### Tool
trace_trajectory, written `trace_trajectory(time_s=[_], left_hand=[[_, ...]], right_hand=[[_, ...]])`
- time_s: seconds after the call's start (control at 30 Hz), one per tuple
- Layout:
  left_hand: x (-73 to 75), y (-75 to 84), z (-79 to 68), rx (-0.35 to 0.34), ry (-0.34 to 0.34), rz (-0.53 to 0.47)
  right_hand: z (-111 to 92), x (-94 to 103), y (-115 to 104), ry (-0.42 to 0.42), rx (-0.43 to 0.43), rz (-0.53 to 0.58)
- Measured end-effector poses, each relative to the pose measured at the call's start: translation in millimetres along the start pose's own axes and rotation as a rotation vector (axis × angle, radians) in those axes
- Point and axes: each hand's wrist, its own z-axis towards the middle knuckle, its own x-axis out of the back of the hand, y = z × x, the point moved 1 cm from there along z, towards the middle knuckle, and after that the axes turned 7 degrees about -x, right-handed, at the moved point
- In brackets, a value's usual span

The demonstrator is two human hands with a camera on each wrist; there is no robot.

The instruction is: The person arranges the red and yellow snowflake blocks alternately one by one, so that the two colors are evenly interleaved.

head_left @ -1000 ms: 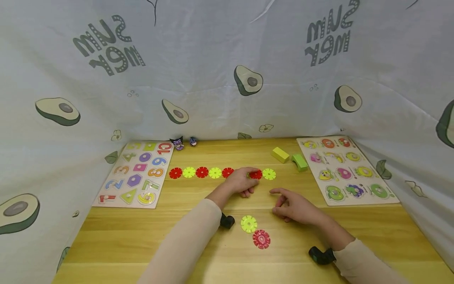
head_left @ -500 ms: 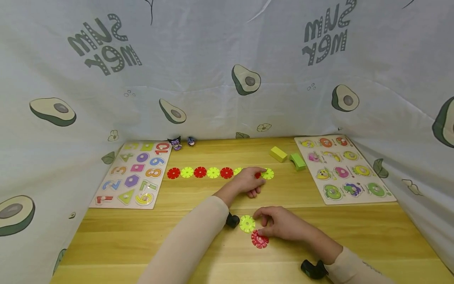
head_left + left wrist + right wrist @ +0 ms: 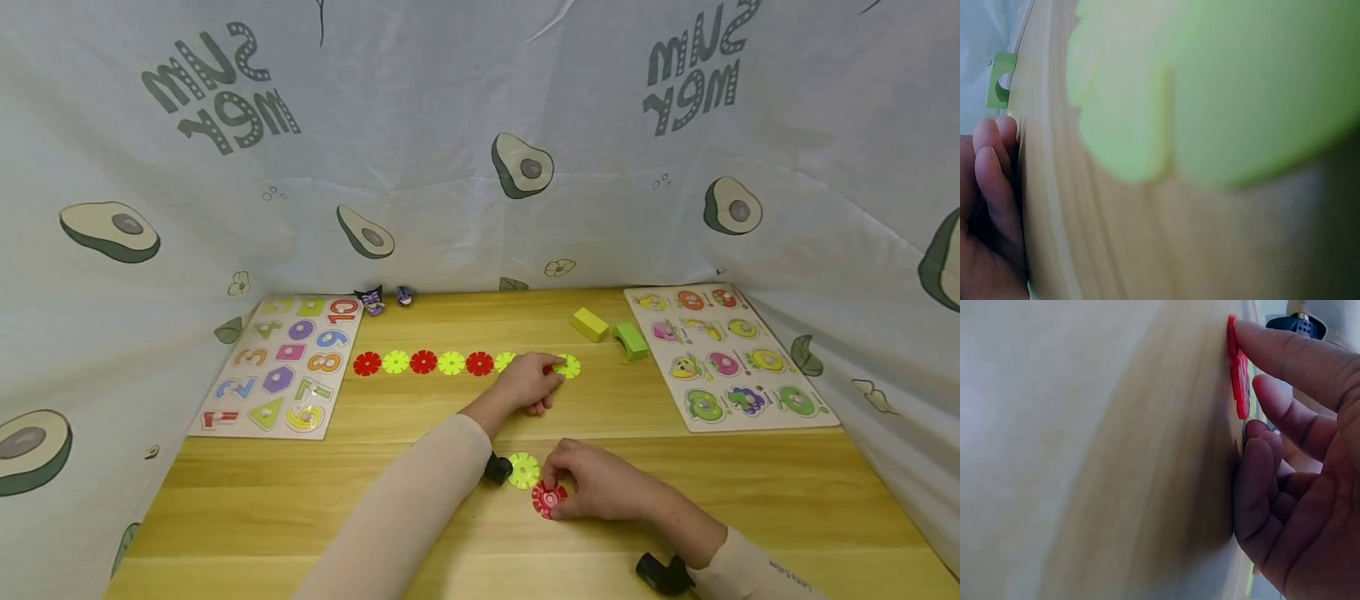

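A straight row of red and yellow notched plastic discs, such as the red disc (image 3: 367, 364), lies across the table. My left hand (image 3: 525, 382) reaches over the row's right part, its index fingertip at the end yellow disc (image 3: 572, 367); it hides some discs beneath. Its other fingers (image 3: 1000, 194) are bent in the left wrist view. Nearer me, my right hand (image 3: 600, 483) has thumb and index finger at opposite edges of a loose red disc (image 3: 548, 500), seen edge-on close to the table in the right wrist view. A loose yellow disc (image 3: 522, 472) lies beside it.
A number puzzle board (image 3: 307, 379) lies on the left, a fruit puzzle board (image 3: 701, 371) on the right. Behind the row stand a yellow block (image 3: 590, 325), a green arch block (image 3: 631, 341) and two small purple figures (image 3: 372, 302). A printed curtain (image 3: 450, 167) encloses the table.
My right hand has come down and toward me from beside the row, and now pinches the loose red disc. My left index finger has slid right, from a red disc to the end yellow one.
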Motion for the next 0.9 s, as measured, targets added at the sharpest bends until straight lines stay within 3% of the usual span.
trace_trajectory(time_s=[0.33,0.53,0.73,0.8,0.9], left_hand=[[-0.3,0.0,1.3,0.042,0.03,-0.037],[-0.9,0.4,1.1,0.056,0.036,-0.043],[-0.7,1.0,2.0,0.071,0.036,-0.047],[-1.0,0.7,2.5,0.077,0.034,-0.048],[-2.1,-0.2,3.9,0.083,0.032,-0.048]], right_hand=[[-5,0.1,-3,-0.011,-0.011,0.019],[-6,3.9,-2,0.01,-0.041,0.095],[-4,18.9,12,0.037,-0.121,0.406],[-1,26.3,19,0.108,-0.189,0.503],[5,39.1,30,0.245,-0.314,0.559]])
